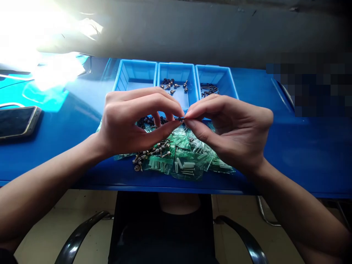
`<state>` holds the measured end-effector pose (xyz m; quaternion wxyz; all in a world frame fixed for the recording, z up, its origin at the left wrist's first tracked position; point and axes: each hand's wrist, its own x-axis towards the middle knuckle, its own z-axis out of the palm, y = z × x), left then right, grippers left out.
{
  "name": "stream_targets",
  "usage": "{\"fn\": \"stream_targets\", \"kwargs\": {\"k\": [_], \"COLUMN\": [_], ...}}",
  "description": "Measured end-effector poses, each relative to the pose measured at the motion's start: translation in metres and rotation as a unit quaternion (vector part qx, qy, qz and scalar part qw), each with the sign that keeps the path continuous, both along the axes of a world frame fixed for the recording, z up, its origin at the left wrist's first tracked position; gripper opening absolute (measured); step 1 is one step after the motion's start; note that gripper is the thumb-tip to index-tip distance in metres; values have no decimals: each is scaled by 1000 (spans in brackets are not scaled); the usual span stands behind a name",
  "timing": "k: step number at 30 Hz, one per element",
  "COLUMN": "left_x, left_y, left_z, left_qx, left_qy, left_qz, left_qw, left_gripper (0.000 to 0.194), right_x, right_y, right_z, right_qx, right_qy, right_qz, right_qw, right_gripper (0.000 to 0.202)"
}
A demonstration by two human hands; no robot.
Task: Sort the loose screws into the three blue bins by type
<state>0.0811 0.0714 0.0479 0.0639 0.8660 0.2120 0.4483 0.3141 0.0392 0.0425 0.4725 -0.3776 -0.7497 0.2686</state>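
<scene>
My left hand (137, 117) and my right hand (231, 128) meet fingertip to fingertip above the blue table. Between their pinched thumbs and forefingers is a small dark screw-like piece (181, 118), mostly covered by the fingertips. Below lie several clear green-tinted plastic packets (187, 169) holding white wall plugs and screws. Loose washer-head screws (156, 150) are heaped beside the packets, under my left hand. A darker pile of screws (144, 121) shows partly behind the left fingers.
Three blue bins (177, 66) stand side by side behind my hands. Washer-head screws (176, 86) lie in the middle one, and long dark screws (209, 88) in the right one. A phone (18, 121) rests at the far left, near bright glare. Chair armrests (79, 238) flank my lap.
</scene>
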Motion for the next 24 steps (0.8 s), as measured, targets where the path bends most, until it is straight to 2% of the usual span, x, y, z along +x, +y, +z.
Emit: {"fn": "stream_targets", "kwargs": {"k": [6,11,19,22,24], "left_x": [-8,-24,-8,-7,-10], "left_y": [5,20,-1,0,7], "left_z": [5,11,2,0,-2], "left_qx": [-43,-106,-93,-67,0], "left_qy": [-12,98,-49,-55,-43], "left_qz": [-32,-68,-16,37,85], "left_qw": [999,987,994,996,995], "left_gripper": [4,9,16,23,20], "right_x": [-1,1,-2,6,17], "right_y": [0,0,0,11,25], "right_z": [4,6,11,14,12], "right_qx": [-8,-6,17,76,130], "right_qy": [-7,21,41,15,-23], "right_qz": [-6,-24,-23,-119,-215], "right_qw": [1000,999,999,990,968], "right_gripper": [16,12,20,19,11]}}
